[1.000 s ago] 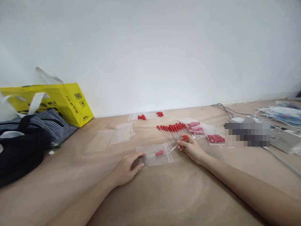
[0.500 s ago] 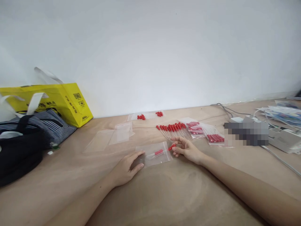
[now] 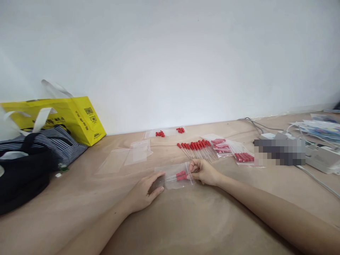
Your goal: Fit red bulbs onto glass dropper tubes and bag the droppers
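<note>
A clear zip bag lies flat on the table between my hands. Two droppers with red rubber bulbs are inside it, the upper dropper and the lower dropper, thin stems pointing left. My right hand is at the bag's right-hand mouth, thumb and fingers closed at the lower dropper's bulb end; the fingertips are partly hidden. My left hand rests at the bag's left end, fingers stretched out and thumb apart, touching the plastic. Just behind my right hand lies a row of loose droppers.
Filled bags of droppers lie to the right, beside cables and a power strip. Flat bags lie at left. Loose red bulbs sit on plastic by the wall. A yellow bag and black bag stand left.
My right hand has moved slightly left and slid the dropper it held into the bag beside the first one. My left hand has stayed nearly in place.
</note>
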Demonstrator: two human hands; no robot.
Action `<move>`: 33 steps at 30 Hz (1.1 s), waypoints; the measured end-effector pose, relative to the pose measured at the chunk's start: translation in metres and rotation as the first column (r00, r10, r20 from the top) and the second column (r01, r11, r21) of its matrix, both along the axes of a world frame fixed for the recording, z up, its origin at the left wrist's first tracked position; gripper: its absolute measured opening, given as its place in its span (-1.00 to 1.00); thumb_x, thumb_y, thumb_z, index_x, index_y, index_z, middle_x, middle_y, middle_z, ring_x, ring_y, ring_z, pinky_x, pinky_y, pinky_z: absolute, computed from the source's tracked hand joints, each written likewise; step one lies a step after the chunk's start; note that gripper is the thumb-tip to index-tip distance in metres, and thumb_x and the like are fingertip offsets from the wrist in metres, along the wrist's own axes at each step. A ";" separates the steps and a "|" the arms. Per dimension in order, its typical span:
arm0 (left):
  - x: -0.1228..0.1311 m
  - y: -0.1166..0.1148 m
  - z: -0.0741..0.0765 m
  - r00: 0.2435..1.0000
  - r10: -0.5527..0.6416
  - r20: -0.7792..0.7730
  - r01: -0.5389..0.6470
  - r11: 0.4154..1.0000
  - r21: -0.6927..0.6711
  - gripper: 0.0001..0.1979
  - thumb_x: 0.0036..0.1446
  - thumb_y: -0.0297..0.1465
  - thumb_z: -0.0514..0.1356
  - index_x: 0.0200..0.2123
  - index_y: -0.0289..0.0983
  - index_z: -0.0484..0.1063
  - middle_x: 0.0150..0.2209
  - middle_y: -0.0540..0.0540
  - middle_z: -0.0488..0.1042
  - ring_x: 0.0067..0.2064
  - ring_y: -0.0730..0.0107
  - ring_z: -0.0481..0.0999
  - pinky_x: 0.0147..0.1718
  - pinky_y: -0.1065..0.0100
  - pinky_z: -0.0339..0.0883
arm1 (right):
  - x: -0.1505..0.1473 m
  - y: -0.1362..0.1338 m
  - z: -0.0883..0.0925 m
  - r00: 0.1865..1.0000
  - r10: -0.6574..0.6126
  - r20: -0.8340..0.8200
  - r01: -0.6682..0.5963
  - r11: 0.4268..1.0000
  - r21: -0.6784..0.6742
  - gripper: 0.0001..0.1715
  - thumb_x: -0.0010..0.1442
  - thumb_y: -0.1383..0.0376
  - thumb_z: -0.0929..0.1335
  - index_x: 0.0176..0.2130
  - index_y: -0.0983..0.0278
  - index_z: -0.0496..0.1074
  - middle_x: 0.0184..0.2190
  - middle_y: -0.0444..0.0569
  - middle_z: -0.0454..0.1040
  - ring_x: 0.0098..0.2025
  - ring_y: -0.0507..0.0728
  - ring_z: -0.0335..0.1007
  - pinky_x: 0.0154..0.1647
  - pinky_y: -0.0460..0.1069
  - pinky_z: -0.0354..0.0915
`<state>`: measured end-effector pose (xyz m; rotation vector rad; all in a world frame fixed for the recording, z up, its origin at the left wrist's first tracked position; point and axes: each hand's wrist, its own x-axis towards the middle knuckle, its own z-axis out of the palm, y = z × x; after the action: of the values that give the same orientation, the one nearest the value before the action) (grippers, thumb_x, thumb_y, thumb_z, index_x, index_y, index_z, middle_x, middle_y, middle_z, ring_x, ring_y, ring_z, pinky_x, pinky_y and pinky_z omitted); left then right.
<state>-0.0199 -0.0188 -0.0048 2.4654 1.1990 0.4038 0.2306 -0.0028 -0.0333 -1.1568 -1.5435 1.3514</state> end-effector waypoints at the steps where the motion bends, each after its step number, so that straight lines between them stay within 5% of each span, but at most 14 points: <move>1: 0.000 0.000 0.001 1.000 0.003 -0.006 -0.003 1.000 -0.006 -0.59 0.09 -0.27 0.00 0.03 -0.21 0.17 0.03 -0.11 0.29 0.02 0.24 0.29 -0.02 0.21 0.16 | -0.001 0.002 -0.001 0.999 -0.038 0.017 0.037 0.998 0.054 -0.63 -0.26 0.25 0.43 -0.54 0.28 0.16 -0.70 -0.29 0.26 -0.74 -0.13 0.06 -0.79 -0.22 0.00; 3: 0.000 -0.001 0.001 1.000 0.005 -0.003 -0.005 1.000 -0.012 -0.60 0.09 -0.28 0.01 0.03 -0.21 0.17 0.03 -0.11 0.29 0.02 0.24 0.29 -0.02 0.20 0.16 | 0.000 0.007 -0.001 0.993 -0.085 0.080 0.071 0.983 0.167 -0.69 -0.24 0.30 0.42 -0.55 0.29 0.19 -0.66 -0.26 0.27 -0.65 -0.11 0.17 -0.68 -0.21 0.11; 7: -0.001 0.000 0.001 0.999 -0.012 0.034 0.013 1.000 -0.022 -0.60 0.10 -0.28 0.01 0.03 -0.18 0.16 0.03 -0.09 0.29 0.02 0.24 0.28 -0.02 0.20 0.15 | 0.014 0.023 0.016 0.935 0.031 0.355 -0.099 0.979 0.177 -0.87 -0.13 0.35 0.35 -0.46 0.32 0.33 -0.57 -0.17 0.37 -0.58 -0.06 0.26 -0.57 -0.16 0.20; 9: -0.001 0.000 0.000 0.999 -0.013 0.040 0.014 1.000 -0.026 -0.60 0.10 -0.28 0.01 0.03 -0.18 0.17 0.03 -0.09 0.29 0.02 0.25 0.28 -0.02 0.20 0.16 | 0.018 0.038 0.029 0.863 -0.124 0.490 -0.023 0.959 0.282 -0.92 -0.08 0.37 0.31 -0.45 0.33 0.37 -0.50 -0.11 0.42 -0.48 -0.03 0.33 -0.46 -0.16 0.23; 12: -0.001 0.000 0.000 0.999 -0.014 0.040 0.015 1.000 -0.026 -0.61 0.10 -0.28 0.01 0.03 -0.17 0.17 0.03 -0.08 0.29 0.02 0.26 0.28 -0.01 0.20 0.16 | 0.008 0.066 0.042 0.630 -0.393 0.670 0.118 0.901 0.418 -0.85 0.00 0.30 0.27 -0.39 0.27 0.42 -0.38 -0.09 0.46 -0.32 0.03 0.36 -0.31 -0.12 0.23; 19: -0.003 -0.002 0.000 0.999 -0.008 0.032 0.009 1.000 -0.029 -0.59 0.10 -0.27 0.01 0.04 -0.17 0.15 0.06 -0.09 0.26 0.04 0.24 0.25 0.01 0.19 0.14 | -0.042 0.117 0.034 0.453 -0.493 0.743 0.217 0.869 0.444 -0.66 0.00 0.18 0.29 -0.25 0.33 0.43 -0.13 0.16 0.33 -0.12 0.24 0.30 -0.19 0.03 0.19; 26: -0.004 -0.002 -0.002 1.000 -0.017 0.014 0.018 0.999 -0.027 -0.59 0.11 -0.28 0.00 0.05 -0.18 0.13 0.07 -0.09 0.24 0.06 0.26 0.24 0.02 0.20 0.12 | -0.048 0.125 0.035 0.488 -0.524 0.698 0.297 0.852 0.431 -0.73 0.02 0.26 0.29 -0.29 0.39 0.41 -0.13 0.24 0.32 -0.13 0.25 0.31 -0.19 0.05 0.19; 30: -0.003 -0.001 -0.003 1.000 -0.020 0.003 0.020 1.000 -0.021 -0.60 0.12 -0.29 -0.01 0.05 -0.18 0.12 0.07 -0.08 0.23 0.06 0.29 0.23 0.02 0.23 0.13 | -0.024 0.111 0.050 0.603 -0.544 0.583 0.315 0.835 0.452 -0.71 0.11 0.17 0.21 -0.30 0.34 0.34 -0.29 0.08 0.42 -0.22 0.12 0.35 -0.25 -0.03 0.22; 33: -0.002 -0.001 -0.001 1.000 -0.013 -0.002 0.013 1.000 -0.024 -0.60 0.12 -0.29 -0.01 0.05 -0.19 0.12 0.06 -0.08 0.25 0.05 0.28 0.24 0.01 0.23 0.14 | 0.007 0.088 0.052 0.709 -0.550 0.441 0.352 0.818 0.454 -0.64 0.19 0.13 0.09 -0.23 0.34 0.22 -0.43 -0.02 0.44 -0.46 -0.01 0.36 -0.44 -0.12 0.24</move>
<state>-0.0215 -0.0199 -0.0055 2.4527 1.1809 0.3816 0.2374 0.0855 0.0184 -1.6593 -1.6299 0.3870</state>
